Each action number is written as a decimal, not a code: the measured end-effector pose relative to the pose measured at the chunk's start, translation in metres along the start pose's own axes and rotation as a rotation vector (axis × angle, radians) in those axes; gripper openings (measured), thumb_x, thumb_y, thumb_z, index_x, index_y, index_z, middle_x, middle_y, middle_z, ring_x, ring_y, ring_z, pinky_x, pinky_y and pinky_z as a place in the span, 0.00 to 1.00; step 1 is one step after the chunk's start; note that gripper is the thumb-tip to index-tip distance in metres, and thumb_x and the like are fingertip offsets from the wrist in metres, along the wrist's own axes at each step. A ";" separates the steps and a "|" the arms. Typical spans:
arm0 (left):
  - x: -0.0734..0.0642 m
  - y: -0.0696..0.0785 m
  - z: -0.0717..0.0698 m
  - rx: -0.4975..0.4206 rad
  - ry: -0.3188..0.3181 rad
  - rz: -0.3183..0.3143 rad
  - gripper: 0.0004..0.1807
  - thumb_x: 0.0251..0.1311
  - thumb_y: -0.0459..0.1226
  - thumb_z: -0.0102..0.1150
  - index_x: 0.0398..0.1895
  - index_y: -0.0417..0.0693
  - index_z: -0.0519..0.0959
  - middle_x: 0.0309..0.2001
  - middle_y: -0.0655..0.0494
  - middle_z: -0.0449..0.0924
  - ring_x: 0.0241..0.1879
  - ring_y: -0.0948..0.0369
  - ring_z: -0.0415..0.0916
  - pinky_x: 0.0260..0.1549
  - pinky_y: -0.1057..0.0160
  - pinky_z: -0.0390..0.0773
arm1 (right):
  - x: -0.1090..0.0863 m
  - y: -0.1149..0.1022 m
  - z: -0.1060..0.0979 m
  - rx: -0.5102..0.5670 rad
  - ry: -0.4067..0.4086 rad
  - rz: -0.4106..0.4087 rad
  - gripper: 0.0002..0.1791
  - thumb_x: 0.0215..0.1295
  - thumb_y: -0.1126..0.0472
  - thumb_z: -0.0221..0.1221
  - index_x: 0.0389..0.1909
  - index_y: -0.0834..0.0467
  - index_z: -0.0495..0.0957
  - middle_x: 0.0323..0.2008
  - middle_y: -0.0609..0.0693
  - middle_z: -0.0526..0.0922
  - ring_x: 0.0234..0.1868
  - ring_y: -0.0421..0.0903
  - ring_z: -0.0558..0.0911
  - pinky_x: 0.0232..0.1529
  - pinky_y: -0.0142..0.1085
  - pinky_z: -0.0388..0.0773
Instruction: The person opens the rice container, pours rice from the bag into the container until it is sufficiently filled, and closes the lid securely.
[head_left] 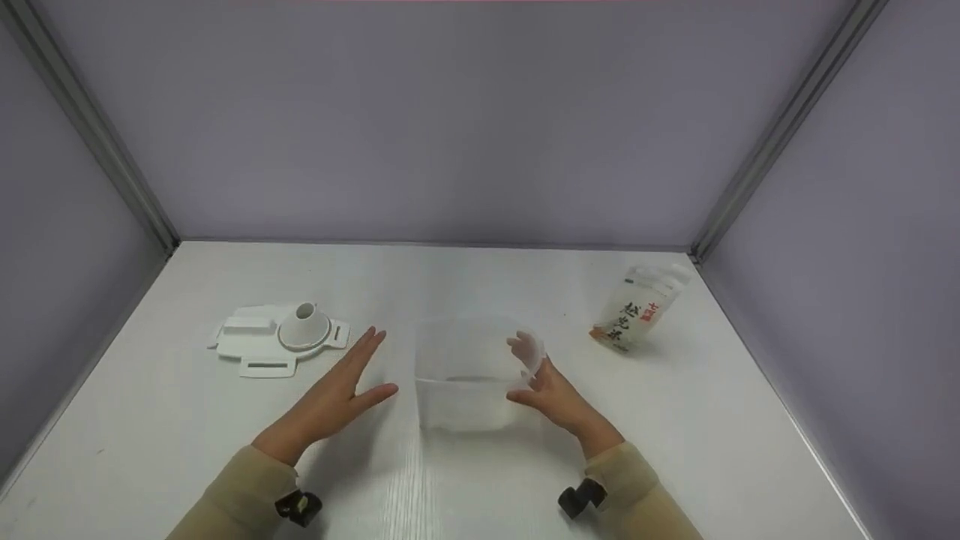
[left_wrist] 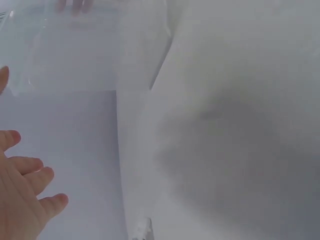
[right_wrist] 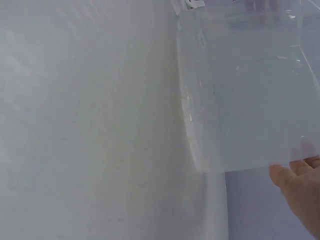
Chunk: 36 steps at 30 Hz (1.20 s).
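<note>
A clear, open-topped plastic container (head_left: pixel 465 405) stands on the white table between the two hands, its curved lip at the right. Beside its left wall, my left hand (head_left: pixel 330 405) is held a little apart, fingers straight and thumb spread; those fingers (left_wrist: pixel 34 177) also show in the left wrist view. At the right end my right hand (head_left: pixel 559 397) has its thumb and fingers spread about the lip, some fingers seen through the clear plastic. In the right wrist view the right hand (right_wrist: pixel 302 190) meets the container's edge; how firmly it touches is unclear.
A white plastic lid-like piece (head_left: pixel 255 341) with a cone-shaped part on it lies at the left. Toward the back right lies a clear bag of rice (head_left: pixel 634 311) with printed characters. Grey panels enclose the table (head_left: pixel 720 420) at the back and sides.
</note>
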<state>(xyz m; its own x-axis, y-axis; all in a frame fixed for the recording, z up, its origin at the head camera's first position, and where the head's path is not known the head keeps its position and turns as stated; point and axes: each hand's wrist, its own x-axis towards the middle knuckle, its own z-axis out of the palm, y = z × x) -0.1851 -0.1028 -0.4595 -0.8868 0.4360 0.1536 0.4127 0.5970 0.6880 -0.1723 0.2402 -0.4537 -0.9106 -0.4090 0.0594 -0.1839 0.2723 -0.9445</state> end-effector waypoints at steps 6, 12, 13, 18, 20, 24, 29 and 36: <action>0.009 0.015 0.007 -0.092 -0.001 0.041 0.52 0.54 0.58 0.59 0.74 0.52 0.42 0.73 0.53 0.42 0.71 0.55 0.41 0.65 0.49 0.48 | 0.001 0.002 0.001 0.003 0.002 -0.005 0.49 0.59 0.62 0.63 0.72 0.60 0.39 0.71 0.58 0.50 0.71 0.55 0.49 0.64 0.55 0.51; 0.020 0.026 0.015 -0.148 0.011 0.060 0.55 0.52 0.57 0.62 0.74 0.54 0.39 0.73 0.55 0.40 0.71 0.57 0.40 0.65 0.51 0.48 | 0.002 0.002 0.000 -0.005 0.004 -0.003 0.49 0.60 0.61 0.62 0.72 0.59 0.39 0.71 0.58 0.50 0.71 0.55 0.49 0.63 0.57 0.52; 0.021 0.027 0.017 -0.155 0.010 0.058 0.56 0.51 0.58 0.62 0.74 0.54 0.39 0.73 0.56 0.39 0.71 0.57 0.40 0.65 0.51 0.48 | 0.002 0.002 0.001 -0.002 0.001 -0.002 0.49 0.60 0.61 0.62 0.72 0.59 0.39 0.71 0.58 0.50 0.71 0.55 0.49 0.63 0.57 0.51; 0.030 0.034 0.027 -0.177 0.020 0.055 0.60 0.46 0.62 0.63 0.74 0.54 0.37 0.73 0.56 0.38 0.71 0.58 0.39 0.65 0.52 0.48 | 0.001 0.002 0.001 -0.007 -0.002 0.003 0.49 0.60 0.61 0.62 0.72 0.59 0.39 0.71 0.58 0.50 0.71 0.55 0.49 0.63 0.57 0.52; 0.034 0.037 0.031 -0.195 0.039 0.052 0.63 0.44 0.61 0.65 0.74 0.53 0.35 0.73 0.55 0.40 0.71 0.58 0.40 0.65 0.51 0.49 | 0.001 0.002 0.001 -0.006 -0.001 0.001 0.49 0.60 0.61 0.62 0.72 0.59 0.39 0.71 0.58 0.50 0.71 0.55 0.49 0.63 0.57 0.52; 0.038 0.037 0.037 -0.258 0.069 0.021 0.68 0.39 0.58 0.71 0.74 0.51 0.33 0.72 0.52 0.45 0.70 0.55 0.43 0.64 0.48 0.51 | 0.001 0.003 0.002 0.011 -0.008 -0.007 0.49 0.60 0.62 0.62 0.72 0.60 0.39 0.71 0.59 0.50 0.71 0.56 0.48 0.63 0.57 0.51; 0.039 0.036 0.041 -0.295 0.078 -0.008 0.71 0.34 0.56 0.74 0.74 0.48 0.33 0.71 0.48 0.51 0.70 0.52 0.46 0.64 0.47 0.52 | 0.002 0.005 0.001 0.022 -0.012 -0.018 0.48 0.59 0.63 0.62 0.72 0.61 0.40 0.71 0.60 0.50 0.71 0.56 0.48 0.64 0.58 0.50; 0.042 0.035 0.042 -0.295 0.082 -0.018 0.68 0.33 0.55 0.76 0.73 0.45 0.41 0.67 0.50 0.58 0.67 0.52 0.53 0.62 0.46 0.57 | 0.001 0.004 0.000 0.018 -0.016 -0.026 0.48 0.60 0.64 0.62 0.72 0.61 0.39 0.71 0.60 0.49 0.71 0.56 0.48 0.64 0.57 0.49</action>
<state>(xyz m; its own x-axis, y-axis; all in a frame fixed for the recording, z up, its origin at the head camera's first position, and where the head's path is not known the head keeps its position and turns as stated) -0.1994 -0.0352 -0.4581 -0.9122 0.3640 0.1880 0.3290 0.3774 0.8656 -0.1741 0.2405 -0.4570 -0.8993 -0.4300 0.0794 -0.2012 0.2458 -0.9482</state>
